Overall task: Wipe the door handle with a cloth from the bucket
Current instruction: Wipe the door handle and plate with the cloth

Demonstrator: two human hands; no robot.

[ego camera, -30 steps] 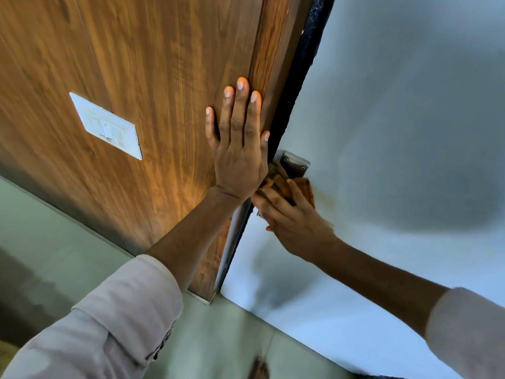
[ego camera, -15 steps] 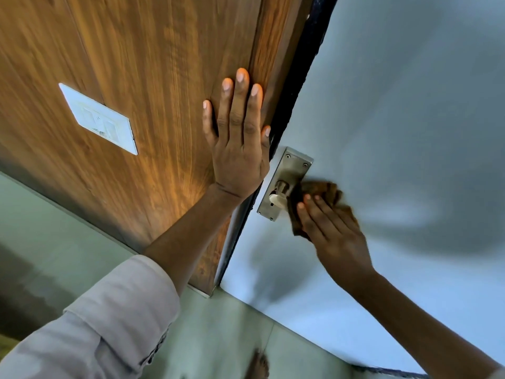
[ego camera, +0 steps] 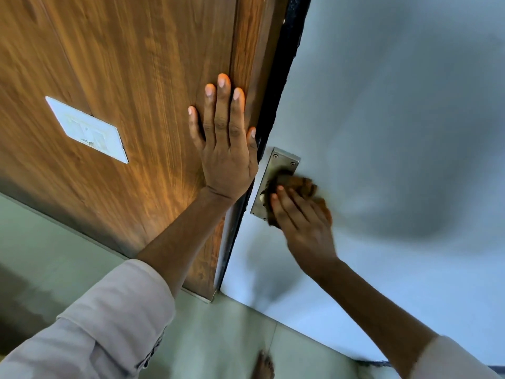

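Observation:
The metal handle plate (ego camera: 278, 166) is fixed on the pale grey door (ego camera: 396, 132), close to its left edge. My right hand (ego camera: 300, 217) presses a brown cloth (ego camera: 296, 184) against the plate's lower half, and the cloth and hand hide the lever itself. My left hand (ego camera: 225, 143) lies flat, fingers spread, on the wooden panel (ego camera: 136, 77) just left of the door edge, holding nothing. No bucket is in view.
A white switch plate (ego camera: 87, 129) sits on the wooden panel at the left. A black strip (ego camera: 281, 77) runs between the panel and the door. Pale tiled floor (ego camera: 232, 337) lies below, with a bare foot (ego camera: 263, 365) at the bottom edge.
My right hand with the cloth went from the plate out to the right along the handle, then back left onto the plate's lower half. The left hand stayed put.

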